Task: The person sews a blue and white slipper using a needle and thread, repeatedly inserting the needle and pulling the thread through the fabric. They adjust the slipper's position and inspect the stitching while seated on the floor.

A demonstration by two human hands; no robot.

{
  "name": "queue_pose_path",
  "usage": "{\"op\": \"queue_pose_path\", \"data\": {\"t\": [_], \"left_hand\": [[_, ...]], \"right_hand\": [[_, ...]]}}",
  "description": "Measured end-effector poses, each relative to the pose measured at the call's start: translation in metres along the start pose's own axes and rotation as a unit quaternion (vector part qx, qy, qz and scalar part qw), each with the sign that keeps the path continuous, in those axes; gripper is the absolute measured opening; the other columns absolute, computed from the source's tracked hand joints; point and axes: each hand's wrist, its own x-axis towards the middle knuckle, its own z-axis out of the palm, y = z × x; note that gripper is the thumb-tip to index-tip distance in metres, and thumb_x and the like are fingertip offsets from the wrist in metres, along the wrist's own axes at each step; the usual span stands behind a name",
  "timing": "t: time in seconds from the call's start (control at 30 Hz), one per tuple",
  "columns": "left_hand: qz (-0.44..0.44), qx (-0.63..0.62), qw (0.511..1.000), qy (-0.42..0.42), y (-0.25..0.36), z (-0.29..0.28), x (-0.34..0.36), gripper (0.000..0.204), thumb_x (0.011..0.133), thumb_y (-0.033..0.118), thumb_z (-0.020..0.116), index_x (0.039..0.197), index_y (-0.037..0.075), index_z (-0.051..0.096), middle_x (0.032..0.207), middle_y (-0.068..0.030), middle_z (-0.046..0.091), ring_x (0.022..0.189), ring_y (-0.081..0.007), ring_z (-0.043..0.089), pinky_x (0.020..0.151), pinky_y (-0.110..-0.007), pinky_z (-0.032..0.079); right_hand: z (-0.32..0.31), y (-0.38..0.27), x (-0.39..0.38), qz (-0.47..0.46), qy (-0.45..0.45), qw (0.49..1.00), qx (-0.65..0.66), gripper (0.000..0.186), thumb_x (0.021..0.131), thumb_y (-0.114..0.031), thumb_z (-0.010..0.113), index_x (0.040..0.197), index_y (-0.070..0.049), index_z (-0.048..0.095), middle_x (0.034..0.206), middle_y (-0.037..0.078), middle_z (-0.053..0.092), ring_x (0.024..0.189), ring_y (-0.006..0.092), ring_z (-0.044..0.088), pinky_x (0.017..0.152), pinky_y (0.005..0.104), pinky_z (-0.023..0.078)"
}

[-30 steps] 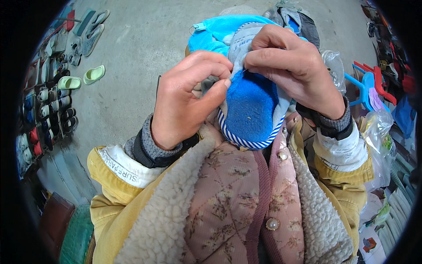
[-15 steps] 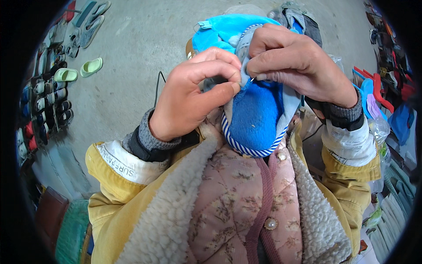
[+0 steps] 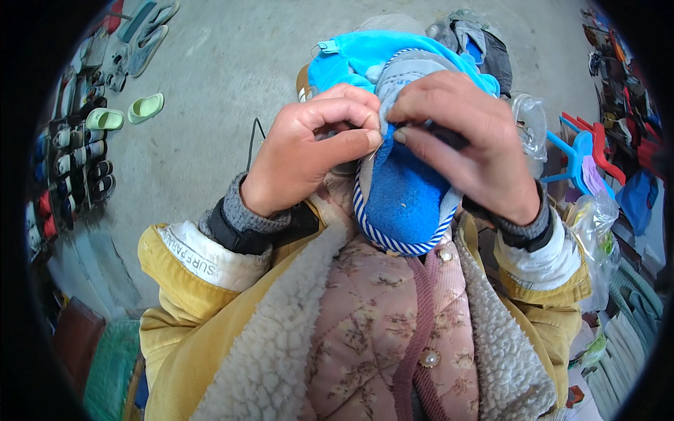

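A slipper (image 3: 407,200) with a blue fuzzy insole, grey upper and blue-and-white striped edging rests in front of my chest, its heel toward me. My left hand (image 3: 309,151) pinches the left rim, where upper and insole meet, between thumb and bent forefinger. A thin shiny sliver, perhaps a needle (image 3: 377,148), shows just below that thumb. My right hand (image 3: 467,133) is curled over the slipper's opening, its thumb and fingertips drawn in close to the same spot. Whatever lies between the right fingertips is too small to make out. Beyond the slipper is bright blue soft cloth (image 3: 347,67).
Shoes line a rack (image 3: 81,154) at the left, with pale green clogs (image 3: 146,107) on the concrete floor nearby. To the right are a blue and red plastic stool (image 3: 583,151) and a clear plastic bag (image 3: 597,224). A dark bundle (image 3: 484,49) lies at the far side.
My right hand has come down and nearer to me, its wrist swinging inward. My left hand keeps its pinch on the rim. The glint has shifted from the right fingertips to below the left thumb.
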Motion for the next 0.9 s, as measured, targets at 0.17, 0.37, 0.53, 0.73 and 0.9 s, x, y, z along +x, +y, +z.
{"op": "queue_pose_path", "data": {"t": [0.17, 0.37, 0.53, 0.73, 0.9], "left_hand": [[0.012, 0.015, 1.000, 0.004, -0.003, 0.006, 0.000, 0.006, 0.088, 0.004, 0.070, 0.092, 0.000, 0.069, 0.109, -0.0035, 0.063, 0.094, -0.0084, 0.056, 0.081, -0.023, 0.045], [0.052, 0.051, 0.997, 0.005, 0.002, 0.011, -0.001, 0.006, 0.087, 0.004, 0.071, 0.091, 0.000, 0.069, 0.105, -0.0053, 0.065, 0.097, -0.0118, 0.059, 0.085, -0.026, 0.046], [0.058, 0.071, 0.996, 0.016, 0.008, 0.014, -0.004, 0.007, 0.086, 0.004, 0.071, 0.090, -0.001, 0.068, 0.103, -0.0069, 0.066, 0.101, -0.0152, 0.061, 0.090, -0.029, 0.046], [0.071, 0.087, 0.994, 0.008, 0.008, 0.015, -0.003, 0.006, 0.086, 0.004, 0.070, 0.089, -0.001, 0.068, 0.104, -0.0072, 0.066, 0.100, -0.0154, 0.061, 0.091, -0.029, 0.046], [0.053, 0.082, 0.995, 0.014, 0.009, 0.017, -0.004, 0.006, 0.086, 0.004, 0.070, 0.090, -0.001, 0.069, 0.107, -0.0075, 0.065, 0.100, -0.0148, 0.060, 0.090, -0.028, 0.047]], "right_hand": [[0.010, -0.021, -0.012, -0.068, 0.034, 0.990, -0.119, 0.027, 0.073, -0.003, 0.075, 0.099, -0.002, 0.068, 0.096, 0.010, 0.066, 0.082, 0.0272, 0.063, 0.078, 0.0393, 0.049], [0.010, -0.033, -0.019, -0.110, 0.057, 0.983, -0.136, 0.026, 0.071, -0.004, 0.071, 0.097, -0.001, 0.070, 0.096, 0.010, 0.065, 0.078, 0.0264, 0.061, 0.078, 0.0397, 0.048], [0.000, -0.045, -0.036, -0.074, 0.123, 0.990, 0.011, 0.023, 0.081, 0.009, 0.071, 0.103, 0.004, 0.063, 0.097, 0.019, 0.070, 0.078, 0.0278, 0.065, 0.072, 0.0392, 0.050], [0.004, -0.044, -0.048, -0.022, 0.186, 0.978, 0.093, 0.022, 0.083, 0.008, 0.073, 0.103, 0.004, 0.064, 0.093, 0.014, 0.072, 0.077, 0.0249, 0.069, 0.072, 0.0351, 0.054], [0.006, -0.047, -0.049, 0.066, 0.208, 0.972, 0.086, 0.020, 0.084, 0.005, 0.074, 0.101, 0.002, 0.066, 0.091, 0.011, 0.071, 0.074, 0.0237, 0.068, 0.069, 0.0310, 0.054]]}}
